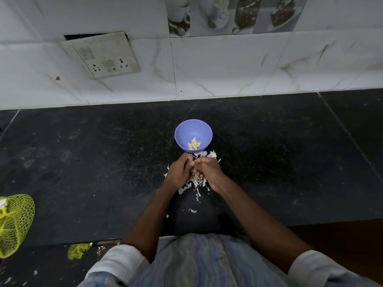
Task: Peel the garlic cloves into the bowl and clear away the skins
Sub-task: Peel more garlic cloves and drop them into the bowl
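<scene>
A small blue bowl (193, 129) stands on the black counter and holds several peeled pale-yellow garlic cloves (194, 145). Just in front of it my left hand (179, 172) and my right hand (208, 169) are pressed together, fingers curled round something small between them; that thing is hidden by the fingers. White papery garlic skins (194, 183) lie in a loose heap under and around both hands, with a few scraps (193, 210) nearer the counter's front edge.
A yellow-green mesh bag (14, 222) lies at the left edge, with a torn scrap of mesh (77, 250) near the counter front. A switch and socket plate (103, 55) is on the tiled wall behind. The dark counter (279, 152) stretches left and right of the bowl.
</scene>
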